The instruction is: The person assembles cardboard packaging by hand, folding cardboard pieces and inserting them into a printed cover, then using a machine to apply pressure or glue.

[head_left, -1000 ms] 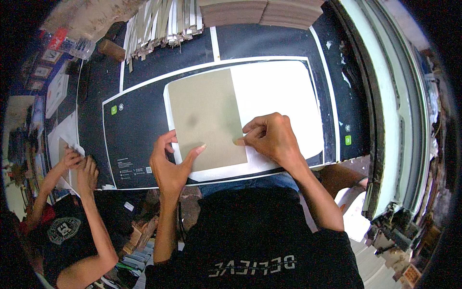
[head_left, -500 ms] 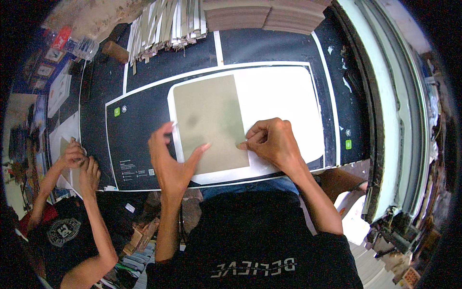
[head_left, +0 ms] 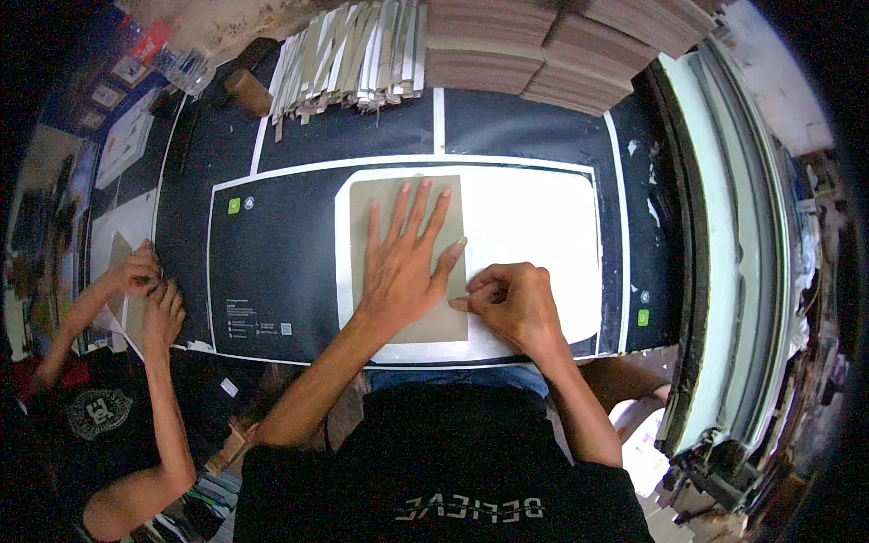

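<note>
On the dark surface, the left hand is lying open and flat on the card over a white sheet while the right hand is pinching its lower edge, so uneven pressure could skew it.

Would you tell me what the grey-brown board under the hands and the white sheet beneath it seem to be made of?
Grey-brown board: probably matte greyboard or stiff card; flat, dull, no glare. White sheet: likely paper; smooth, bright, thin, lying flush on the dark mat. Left hand presses flat on the board; right hand pinches at its edge.

Bright glare on the white sheet, dim black vignette corners, strong fisheye bending, edges soft
</note>
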Demonstrator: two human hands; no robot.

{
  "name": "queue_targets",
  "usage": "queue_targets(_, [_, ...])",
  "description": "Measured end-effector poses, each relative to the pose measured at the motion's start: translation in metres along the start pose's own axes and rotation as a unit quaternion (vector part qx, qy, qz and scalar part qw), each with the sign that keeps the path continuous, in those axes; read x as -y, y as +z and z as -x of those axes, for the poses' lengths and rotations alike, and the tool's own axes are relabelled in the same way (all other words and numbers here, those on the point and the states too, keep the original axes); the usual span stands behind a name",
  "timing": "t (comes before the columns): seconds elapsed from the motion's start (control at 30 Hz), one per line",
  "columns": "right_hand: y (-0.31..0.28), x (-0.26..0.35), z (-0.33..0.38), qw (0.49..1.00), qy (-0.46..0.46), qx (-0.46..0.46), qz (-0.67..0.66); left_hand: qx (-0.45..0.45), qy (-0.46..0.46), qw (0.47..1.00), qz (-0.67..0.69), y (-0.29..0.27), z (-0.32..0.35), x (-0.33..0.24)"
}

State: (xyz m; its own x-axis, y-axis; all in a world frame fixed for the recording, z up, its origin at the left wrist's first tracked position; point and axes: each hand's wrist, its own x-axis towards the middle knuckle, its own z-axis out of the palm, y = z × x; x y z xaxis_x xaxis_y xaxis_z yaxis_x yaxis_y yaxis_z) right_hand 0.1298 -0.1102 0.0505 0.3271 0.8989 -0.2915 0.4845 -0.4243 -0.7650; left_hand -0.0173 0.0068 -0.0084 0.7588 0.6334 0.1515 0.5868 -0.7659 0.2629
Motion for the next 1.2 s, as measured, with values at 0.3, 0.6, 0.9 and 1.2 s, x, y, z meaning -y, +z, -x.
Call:
queue_targets(0.3, [-0.003,0.006,-0.001,0.999,0.021,0.024,0.014,0.005,-0.005,1.000,-0.003,0.000,0.001,0.001])
queue_targets(0.6, [0.004,-0.015,-0.005,0.999,-0.001,0.001,-0.039,0.000,-0.012,1.000,-0.006,0.000,0.002,-0.002])
queue_targets(0.9, [-0.003,-0.003,-0.005,0.999,0.027,0.016,-0.031,-0.012,-0.001,1.000,0.006,0.006,0.001,0.001])
queue_targets(1.2, [0.003,-0.007,-0.004,0.999,0.025,0.004,-0.033,-0.002,-0.015,1.000,-0.024,-0.001,0.000,-0.001])
